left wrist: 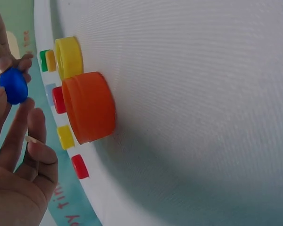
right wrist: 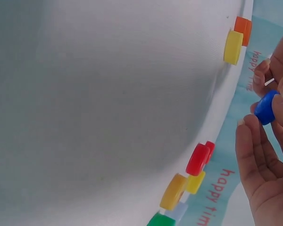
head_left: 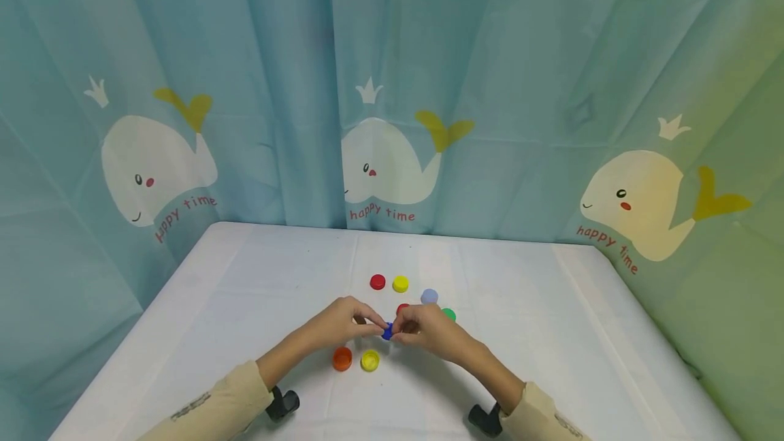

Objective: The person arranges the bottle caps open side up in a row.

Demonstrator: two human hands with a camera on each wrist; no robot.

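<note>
Both hands meet above the table around a small blue cap. The left hand pinches its left side between thumb and fingers; the right hand pinches its right side. In the left wrist view the blue cap shows its rounded face, with the left hand below it. The right wrist view shows the blue cap tilted between the fingertips, above the palm of the right hand. The fingers hide part of the cap.
Nearest the person lie an orange cap and a yellow cap. Beyond the hands are a red cap, another yellow cap, a pale blue cap and a partly hidden green cap. A curtain hangs behind the table.
</note>
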